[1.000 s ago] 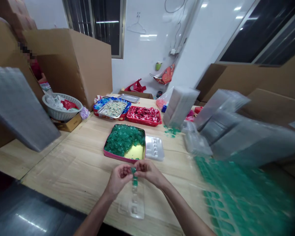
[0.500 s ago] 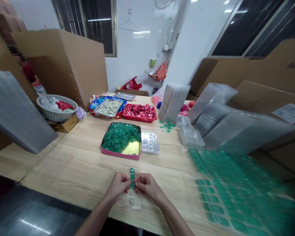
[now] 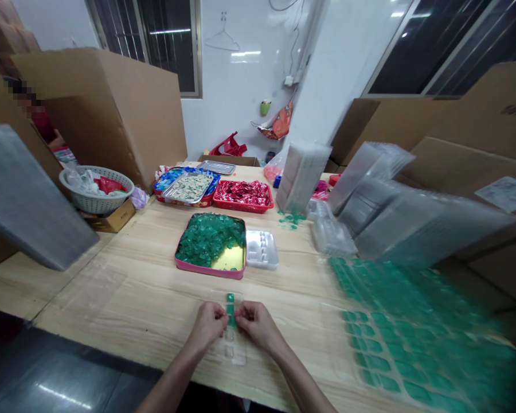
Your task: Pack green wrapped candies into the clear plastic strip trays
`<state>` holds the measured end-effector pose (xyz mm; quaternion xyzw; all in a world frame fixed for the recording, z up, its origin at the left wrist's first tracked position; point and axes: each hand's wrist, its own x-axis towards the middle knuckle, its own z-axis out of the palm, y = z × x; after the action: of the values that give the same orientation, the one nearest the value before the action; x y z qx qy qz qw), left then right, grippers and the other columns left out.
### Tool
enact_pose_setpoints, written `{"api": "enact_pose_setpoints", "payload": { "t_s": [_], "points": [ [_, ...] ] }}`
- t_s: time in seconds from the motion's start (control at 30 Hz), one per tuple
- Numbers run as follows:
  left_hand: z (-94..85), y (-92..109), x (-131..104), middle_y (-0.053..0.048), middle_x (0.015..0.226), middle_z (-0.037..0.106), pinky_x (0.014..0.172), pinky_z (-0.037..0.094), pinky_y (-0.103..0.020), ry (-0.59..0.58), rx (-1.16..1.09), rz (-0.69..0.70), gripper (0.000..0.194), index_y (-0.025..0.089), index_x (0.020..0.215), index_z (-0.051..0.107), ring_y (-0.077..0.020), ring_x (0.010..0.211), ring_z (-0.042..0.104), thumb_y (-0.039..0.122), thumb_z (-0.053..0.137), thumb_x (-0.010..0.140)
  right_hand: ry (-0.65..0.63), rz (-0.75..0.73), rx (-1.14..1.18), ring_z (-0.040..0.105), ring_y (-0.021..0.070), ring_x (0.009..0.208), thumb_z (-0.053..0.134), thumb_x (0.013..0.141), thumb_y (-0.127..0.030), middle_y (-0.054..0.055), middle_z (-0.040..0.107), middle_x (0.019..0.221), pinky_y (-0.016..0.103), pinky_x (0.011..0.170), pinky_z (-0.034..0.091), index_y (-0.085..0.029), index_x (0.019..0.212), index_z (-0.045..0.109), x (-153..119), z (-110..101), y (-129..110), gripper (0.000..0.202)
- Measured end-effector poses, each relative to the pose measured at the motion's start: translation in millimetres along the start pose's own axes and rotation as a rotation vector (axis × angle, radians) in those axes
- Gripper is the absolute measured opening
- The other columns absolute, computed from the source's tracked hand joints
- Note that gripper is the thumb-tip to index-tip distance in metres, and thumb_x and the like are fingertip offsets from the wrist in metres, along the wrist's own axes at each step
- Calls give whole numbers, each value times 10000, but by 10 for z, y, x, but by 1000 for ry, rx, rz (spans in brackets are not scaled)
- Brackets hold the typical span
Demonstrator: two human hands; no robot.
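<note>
A clear plastic tray [image 3: 238, 354] lies on the wooden table near its front edge. Green pieces [image 3: 230, 307] fill its upper compartments in a column; the lower ones hold no green. My left hand [image 3: 210, 322] is at the column's left side, fingers pinched together. From the right, my right hand [image 3: 254, 322] touches the same column, its fingers also closed. Whatever is between the fingertips is too small to make out. Beyond the hands stands a pink-rimmed tin [image 3: 210, 272] heaped with green pieces [image 3: 206, 238], its yellow bottom showing at the front right.
Right of the tin sits a white tray [image 3: 262, 250]. Filled green trays [image 3: 395, 338] cover the table's right side, below stacked clear trays [image 3: 430, 223]. Behind are a red tray [image 3: 243, 196], a basket [image 3: 97, 192] and cartons. A person [image 3: 43, 120] is at far left.
Both hands stay at the green column, with the fingertips slightly shifted. The whole view has moved a little.
</note>
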<state>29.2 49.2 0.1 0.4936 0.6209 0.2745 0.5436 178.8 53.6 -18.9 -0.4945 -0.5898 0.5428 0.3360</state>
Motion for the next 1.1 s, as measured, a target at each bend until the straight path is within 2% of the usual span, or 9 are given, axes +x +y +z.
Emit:
{"api": "enact_pose_setpoints", "payload": {
  "t_s": [0.13,0.27,0.43,0.67,0.8,0.9,1.0,1.1],
  "points": [
    [-25,-15,5,44,384,462,383,301,-212,6,40,5,198,165,467,503,-88,336,425,257,514,642,38,-49,-151,428,88,481,482,619,-114,-40,477,498,189,459,305,-156,567,529,-5,21,-69,82],
    [-52,-31,-19,39,416,504,426,322,-217,45,86,26,138,151,525,559,-104,390,468,259,591,604,47,-57,-251,440,91,508,473,609,-91,-36,497,516,183,484,309,-145,571,551,-16,40,-139,103],
    [-69,-67,-18,12,466,565,501,353,-229,128,311,103,100,143,584,626,-136,497,528,230,599,624,57,-21,-331,455,102,513,492,619,-97,-28,516,517,189,498,314,-146,581,579,-39,68,-223,107],
    [-100,-42,-17,-17,545,598,532,323,-235,175,448,132,104,132,585,647,-137,539,511,182,568,630,83,-15,-492,509,121,557,496,630,-102,-6,580,559,202,542,326,-157,593,601,-55,113,-299,124],
    [-90,-68,-20,-37,595,613,565,324,-239,179,503,145,122,128,604,658,-147,592,519,165,546,637,44,-41,-533,499,122,538,490,628,-95,-5,585,546,204,523,318,-158,595,607,-35,76,-365,137],
    [-59,-105,-1,-39,608,616,579,321,-244,180,503,155,142,131,624,665,-153,611,524,139,524,639,49,-168,-512,501,121,534,479,675,-118,-1,590,558,199,513,323,-159,632,617,118,-37,-573,151],
    [-10,-141,30,-48,613,620,585,318,-255,194,489,150,177,135,616,666,-163,621,531,167,504,681,94,-260,-643,567,144,634,465,711,-120,36,655,685,208,569,365,-159,722,652,478,-186,-833,192],
    [33,-175,57,-67,638,627,602,327,-270,227,481,145,221,130,630,670,-178,642,538,232,497,722,-53,-203,-959,614,189,813,483,646,-40,78,694,855,234,674,395,-164,813,687,953,-292,-976,291]
  ]
}}
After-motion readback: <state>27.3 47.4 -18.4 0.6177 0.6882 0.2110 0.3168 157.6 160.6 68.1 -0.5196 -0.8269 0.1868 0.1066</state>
